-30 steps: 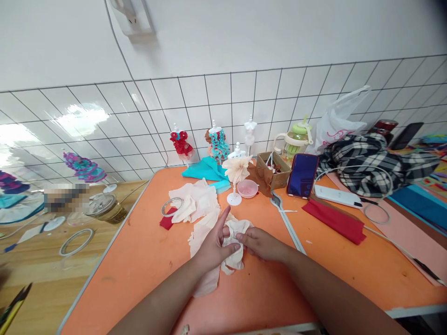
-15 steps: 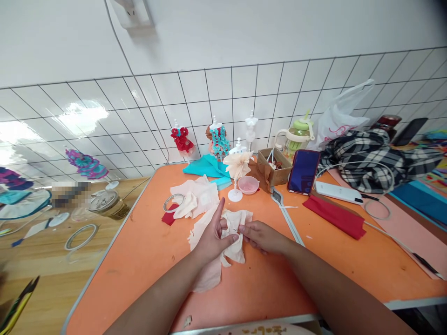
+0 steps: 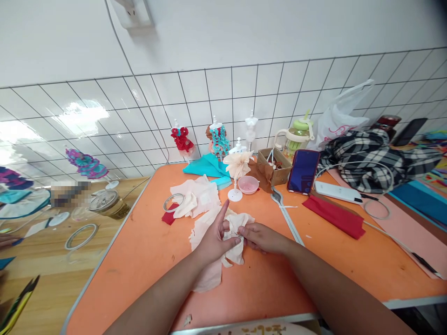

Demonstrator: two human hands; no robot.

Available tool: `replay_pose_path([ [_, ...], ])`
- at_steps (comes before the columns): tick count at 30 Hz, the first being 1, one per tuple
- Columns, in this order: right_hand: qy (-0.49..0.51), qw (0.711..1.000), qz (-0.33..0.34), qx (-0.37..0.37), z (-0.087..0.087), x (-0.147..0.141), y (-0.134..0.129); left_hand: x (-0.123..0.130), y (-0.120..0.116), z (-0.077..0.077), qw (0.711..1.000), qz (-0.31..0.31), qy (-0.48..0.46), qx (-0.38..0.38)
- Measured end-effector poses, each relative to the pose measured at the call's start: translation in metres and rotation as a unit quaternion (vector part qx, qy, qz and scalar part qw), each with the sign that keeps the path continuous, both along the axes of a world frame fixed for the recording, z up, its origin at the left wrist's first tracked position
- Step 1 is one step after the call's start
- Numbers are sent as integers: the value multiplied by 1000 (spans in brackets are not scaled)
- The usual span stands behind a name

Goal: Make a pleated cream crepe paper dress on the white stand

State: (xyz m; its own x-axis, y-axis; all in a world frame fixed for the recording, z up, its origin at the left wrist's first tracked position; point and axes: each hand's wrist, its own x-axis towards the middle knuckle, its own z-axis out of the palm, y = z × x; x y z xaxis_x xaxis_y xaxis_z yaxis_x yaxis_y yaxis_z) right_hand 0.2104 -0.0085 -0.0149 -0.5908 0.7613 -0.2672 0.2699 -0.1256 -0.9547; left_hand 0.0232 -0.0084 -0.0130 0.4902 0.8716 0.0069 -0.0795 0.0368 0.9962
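Observation:
My right hand (image 3: 260, 236) pinches a crumpled piece of cream crepe paper (image 3: 234, 253) between thumb and fingertips. On its other side my left hand (image 3: 215, 237) grips the same piece, index finger pointing up and away, thumb over the paper; its remaining fingers are partly hidden. Under my left hand lies a larger pale pink sheet (image 3: 208, 278) with ragged edges. Just beyond my hands stands a small white dress form dressed in a cream ruffle (image 3: 238, 164), beside a pink bowl (image 3: 248, 185).
Tweezers (image 3: 288, 217), a phone (image 3: 303, 172), a small cardboard box (image 3: 279, 174) and folded red paper (image 3: 335, 217) lie to the right. Left are a tape roll (image 3: 173, 202) and teal paper (image 3: 204, 166). Another person's hand (image 3: 9, 240) shows at the far left.
The cream paper between my hands is more bunched together. My left hand has shifted slightly right. Another person's hand has come into view at the far left.

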Motion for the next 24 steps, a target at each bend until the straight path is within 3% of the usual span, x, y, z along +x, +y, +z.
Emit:
replay_pose_path([
  [14,20,999,-2,30,-7,-3,2,3,-1,1,999,-36,-18,2],
  [24,10,1000,-2,12,-2,-2,0,2,-1,1,1000,-12,-15,-8],
])
